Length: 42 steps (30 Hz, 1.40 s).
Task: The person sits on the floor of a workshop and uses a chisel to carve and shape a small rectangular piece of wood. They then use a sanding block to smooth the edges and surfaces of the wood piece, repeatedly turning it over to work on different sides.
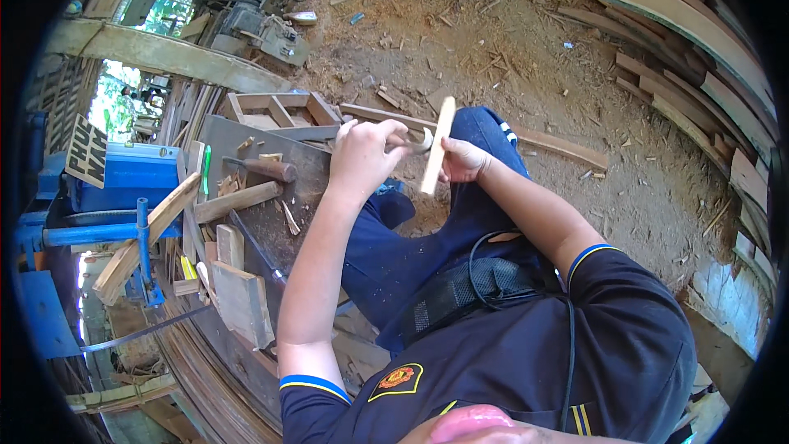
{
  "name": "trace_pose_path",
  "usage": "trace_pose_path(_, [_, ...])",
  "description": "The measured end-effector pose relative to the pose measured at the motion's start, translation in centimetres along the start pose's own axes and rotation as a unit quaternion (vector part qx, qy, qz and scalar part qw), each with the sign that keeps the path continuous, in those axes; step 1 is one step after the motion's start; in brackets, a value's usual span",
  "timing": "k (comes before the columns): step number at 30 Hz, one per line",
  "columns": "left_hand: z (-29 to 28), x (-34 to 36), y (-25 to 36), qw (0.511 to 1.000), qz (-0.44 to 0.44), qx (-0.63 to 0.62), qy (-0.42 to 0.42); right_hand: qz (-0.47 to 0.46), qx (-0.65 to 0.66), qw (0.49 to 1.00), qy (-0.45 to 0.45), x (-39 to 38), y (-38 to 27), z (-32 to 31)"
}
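In front of my lap, my right hand [465,161] grips a pale, narrow wooden strip [440,148], which stands tilted with its top leaning right. My left hand [367,156] is just to its left, fingers bent in a pinch. From those fingertips a curled, pale piece [423,143] reaches toward the strip's side; its kind is not clear, nor whether it touches the strip. On the dark bench [308,164] left of my left hand lie a wooden-handled tool [271,169] and a thick wooden bar [238,202].
A divided wooden frame [283,108] sits at the bench's far end. Blue machinery [123,177] stands at left, with a slanted timber [152,234] against it. Wood blocks [241,300] are stacked nearer me. Long planks [682,107] pile up at right; scraps litter the dirt floor [542,74].
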State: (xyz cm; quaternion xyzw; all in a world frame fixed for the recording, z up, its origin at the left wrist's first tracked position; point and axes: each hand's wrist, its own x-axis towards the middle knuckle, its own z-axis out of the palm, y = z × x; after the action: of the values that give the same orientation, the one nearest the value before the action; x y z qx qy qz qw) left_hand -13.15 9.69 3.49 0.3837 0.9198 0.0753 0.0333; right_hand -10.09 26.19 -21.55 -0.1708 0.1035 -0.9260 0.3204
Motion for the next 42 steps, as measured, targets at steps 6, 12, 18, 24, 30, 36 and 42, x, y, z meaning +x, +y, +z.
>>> trace_pose_path(6, [-13.5, -4.7, 6.0, 0.953, 0.11, -0.276, 0.058, -0.026, -0.057, 0.986, 0.157, -0.2, -0.9, 1.3])
trace_pose_path(12, [-18.3, -15.1, 10.0, 0.743, 0.505, -0.433, 0.073, 0.029, -0.082, 0.985, 0.15, 0.5, -0.3, 1.7])
trace_pose_path(18, [-16.9, -17.7, 11.2, 0.722, 0.523, -0.425, 0.154, 0.047, -0.115, 0.981, 0.147, 0.8, 0.0, 2.1])
trace_pose_path(24, [-16.6, -19.0, 11.4, 0.707, 0.537, -0.419, 0.19, 0.055, -0.116, 0.978, 0.164, 0.9, 0.1, 2.4])
trace_pose_path(30, [-16.6, -19.8, 11.6, 0.695, 0.551, -0.413, 0.207, 0.061, -0.125, 0.978, 0.157, 1.0, 0.0, 2.4])
trace_pose_path(36, [-16.6, -20.3, 11.8, 0.681, 0.565, -0.415, 0.213, 0.061, -0.128, 0.973, 0.18, 0.9, 0.2, 2.6])
trace_pose_path(42, [-16.9, -20.9, 12.2, 0.67, 0.578, -0.413, 0.214, 0.068, -0.125, 0.974, 0.177, 0.9, 0.0, 2.7])
